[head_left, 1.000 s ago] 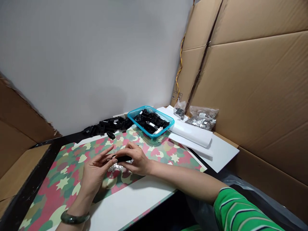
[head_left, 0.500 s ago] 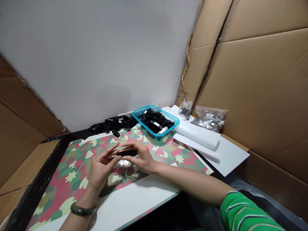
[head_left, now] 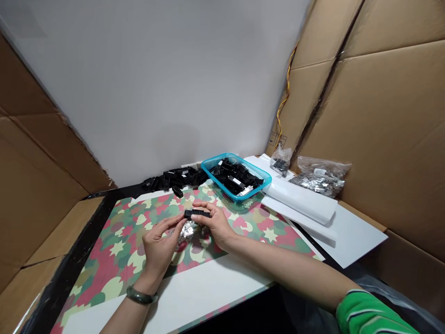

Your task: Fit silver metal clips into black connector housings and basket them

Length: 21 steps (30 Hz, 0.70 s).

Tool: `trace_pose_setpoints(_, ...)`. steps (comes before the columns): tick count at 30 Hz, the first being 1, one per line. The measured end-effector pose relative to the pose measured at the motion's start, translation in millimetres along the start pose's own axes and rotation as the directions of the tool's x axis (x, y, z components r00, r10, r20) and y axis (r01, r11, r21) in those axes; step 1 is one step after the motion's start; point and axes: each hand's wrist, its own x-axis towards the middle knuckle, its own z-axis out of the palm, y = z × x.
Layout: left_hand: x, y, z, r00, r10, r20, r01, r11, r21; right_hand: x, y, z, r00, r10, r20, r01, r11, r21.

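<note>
A small black ribbed plastic piece [head_left: 197, 214] is held above the table between my two hands. My right hand [head_left: 216, 222] grips it along its right part, with the thumb in front and the fingers behind. At its left end, the thumb and fingertips of my left hand [head_left: 162, 239] are pinched together against it. Whether a smaller part sits between those left fingertips is hidden. Just below the hands lies a small heap of shiny silver metal pieces [head_left: 187, 230] on the camouflage-patterned sheet [head_left: 130, 246].
Behind the hands stands a blue plastic basket [head_left: 236, 198] full of black pieces. Left of it is a pile of black pieces [head_left: 170, 178]. Plastic bags of parts [head_left: 318, 181] and white sheets [head_left: 351, 232] lie at right. Cardboard walls [head_left: 392, 125] flank the table.
The black piece has turned, so its ribbed face now shows. My left fingers have closed in on its left end. The view has shifted slightly left.
</note>
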Motion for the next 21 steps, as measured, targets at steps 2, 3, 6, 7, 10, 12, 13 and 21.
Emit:
trace_pose_setpoints(2, -1.3, -1.6, 0.4, 0.998, 0.068, -0.013, -0.068, 0.997, 0.040, -0.5, 1.3, 1.2, 1.000, 0.007, -0.006, -0.007, 1.000, 0.027)
trace_pose_setpoints(3, -2.1, -1.9, 0.5, 0.996, 0.088, -0.018, -0.087, 0.995, 0.052, -0.8, 1.7, 2.0, 1.000, 0.017, -0.010, -0.016, 0.999, 0.044)
trace_pose_setpoints(6, -4.4, -1.0, 1.0, 0.992, 0.119, -0.045, -0.116, 0.991, 0.073, -1.6, 2.3, 4.5, 0.998, 0.062, -0.014, -0.060, 0.993, 0.100)
trace_pose_setpoints(7, -5.0, -0.2, 1.1, 0.990, 0.128, -0.055, -0.123, 0.989, 0.081, -1.8, 2.6, 5.3, 0.997, 0.075, -0.012, -0.073, 0.990, 0.119)
trace_pose_setpoints(10, -5.4, 1.9, 1.6, 0.987, 0.142, -0.079, -0.134, 0.986, 0.099, -1.8, 3.9, 6.8, 0.993, 0.115, -0.005, -0.113, 0.980, 0.166)
trace_pose_setpoints(12, -4.9, 1.9, 1.8, 0.988, 0.132, -0.087, -0.124, 0.988, 0.089, -1.3, 5.2, 7.2, 0.992, 0.126, -0.006, -0.123, 0.974, 0.192)
trace_pose_setpoints(13, -4.6, 1.5, 1.8, 0.988, 0.125, -0.086, -0.119, 0.990, 0.077, -1.0, 5.7, 7.4, 0.992, 0.129, -0.006, -0.125, 0.971, 0.202)
trace_pose_setpoints(21, -3.6, 0.1, 3.1, 0.996, -0.070, -0.054, 0.063, 0.990, -0.129, 0.2, 6.5, 8.0, 0.981, 0.196, 0.004, -0.191, 0.946, 0.262)
